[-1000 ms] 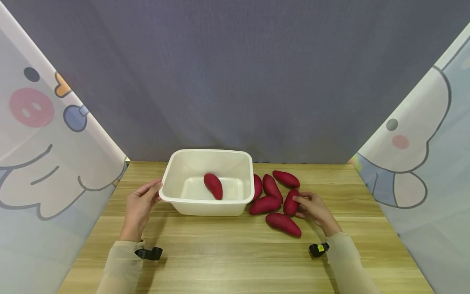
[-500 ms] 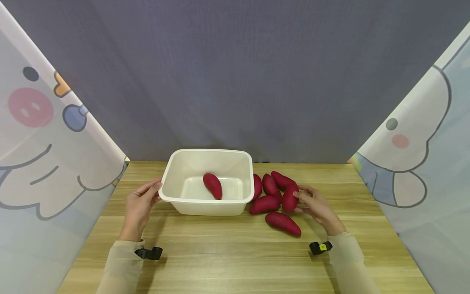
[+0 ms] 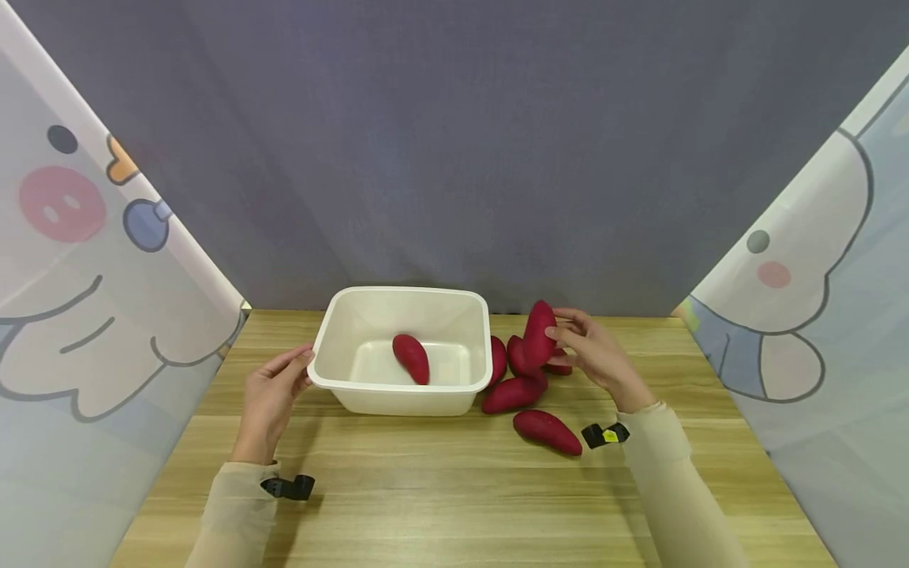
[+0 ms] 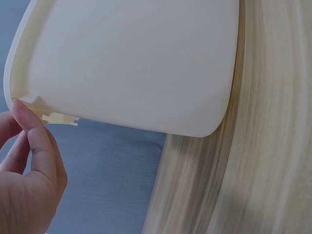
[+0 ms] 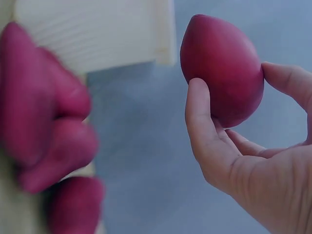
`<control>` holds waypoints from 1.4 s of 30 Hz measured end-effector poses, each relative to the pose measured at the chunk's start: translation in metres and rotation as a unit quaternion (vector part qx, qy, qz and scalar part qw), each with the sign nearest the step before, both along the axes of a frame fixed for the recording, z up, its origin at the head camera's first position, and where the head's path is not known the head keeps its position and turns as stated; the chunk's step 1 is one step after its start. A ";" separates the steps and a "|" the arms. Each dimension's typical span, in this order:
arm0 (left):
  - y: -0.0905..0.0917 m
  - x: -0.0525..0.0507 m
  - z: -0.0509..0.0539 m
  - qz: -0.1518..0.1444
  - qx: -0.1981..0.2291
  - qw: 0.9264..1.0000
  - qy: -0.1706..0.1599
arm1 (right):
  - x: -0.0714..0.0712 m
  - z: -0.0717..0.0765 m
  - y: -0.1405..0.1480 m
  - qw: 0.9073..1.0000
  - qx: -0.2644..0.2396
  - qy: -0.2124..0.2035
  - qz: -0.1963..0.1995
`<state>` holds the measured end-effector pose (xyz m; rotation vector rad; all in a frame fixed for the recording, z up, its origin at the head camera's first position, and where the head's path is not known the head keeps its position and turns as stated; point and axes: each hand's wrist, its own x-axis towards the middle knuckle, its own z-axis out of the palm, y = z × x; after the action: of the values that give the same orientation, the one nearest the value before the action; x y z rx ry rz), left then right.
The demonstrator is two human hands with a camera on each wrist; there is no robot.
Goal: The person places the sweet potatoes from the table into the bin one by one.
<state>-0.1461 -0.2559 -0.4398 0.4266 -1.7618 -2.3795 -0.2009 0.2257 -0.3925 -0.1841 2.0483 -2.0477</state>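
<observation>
My right hand (image 3: 596,355) holds a dark red sweet potato (image 3: 539,333) by its side, raised above the others; in the right wrist view thumb and fingers pinch that sweet potato (image 5: 222,70). At the white bin (image 3: 398,401), my left hand (image 3: 268,402) pinches the left rim; the left wrist view has the hand (image 4: 34,170) at a corner of the bin (image 4: 131,63). One sweet potato (image 3: 412,359) lies inside the bin.
Several sweet potatoes lie right of the bin, one (image 3: 513,394) near its wall and another (image 3: 548,432) closer to the front. A grey curtain (image 3: 454,158) stands behind the wooden table (image 3: 426,489), with printed cloths at both sides.
My right hand has lifted the sweet potato off the table and moved it up and to the left, over the pile. My left hand stays on the rim.
</observation>
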 end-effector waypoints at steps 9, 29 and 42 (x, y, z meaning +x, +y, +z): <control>-0.001 -0.003 -0.001 0.001 0.002 1.000 0.006 | -0.032 0.049 -0.059 0.998 0.018 0.030 0.044; 0.003 0.001 -0.003 0.004 0.003 1.000 0.017 | -0.082 0.037 -0.194 0.982 0.104 0.006 0.159; 0.008 0.000 -0.006 0.003 0.009 1.000 0.017 | -0.084 -0.002 -0.206 0.957 0.188 -0.028 0.218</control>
<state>-0.1458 -0.2480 -0.4455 0.3907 -1.7223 -2.3862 -0.2845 0.0192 -0.3946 -0.4545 2.0864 -1.3685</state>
